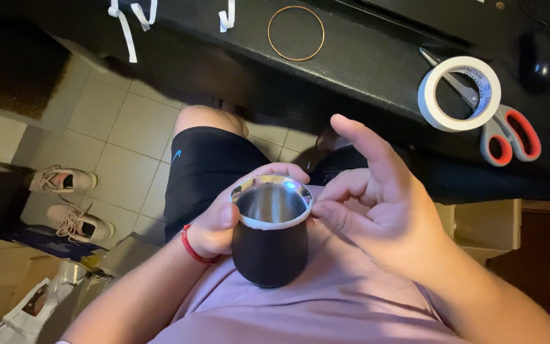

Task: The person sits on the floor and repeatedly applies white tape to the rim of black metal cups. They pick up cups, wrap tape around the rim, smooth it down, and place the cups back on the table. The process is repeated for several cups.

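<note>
Head view, only one I've got. My left hand (224, 220) is wrapped around a dark metal cup (270, 239), clamped on it: thumb across the near side, fingers curling over the far rim. The cup sits over my lap, against the pink shirt (300, 306), tilted a bit so I look into its shiny steel inside. A white band of tape (275, 224) runs around the cup's rim.

My right hand (377, 204) is just beside the cup on its right side, fingers spread apart and holding nothing; thumb and a curled finger touch the taped rim, index finger points up and away.

Red string bracelet (190, 248) on the left wrist. Black shorts (202, 172) below the cup, tiled floor (116, 127) beyond.

Black bench (364, 57) across the top. On it: a roll of white tape (459, 93) lying over scissors with red handles (510, 137), well apart from the cup. A rubber band (296, 33) lies flat further left, white tape strips (132, 19) stuck at the bench edge. A dark computer mouse (539, 57) at far right.

Pair of light sneakers (65, 200) on the floor at left, cardboard boxes (1, 274) near them.
</note>
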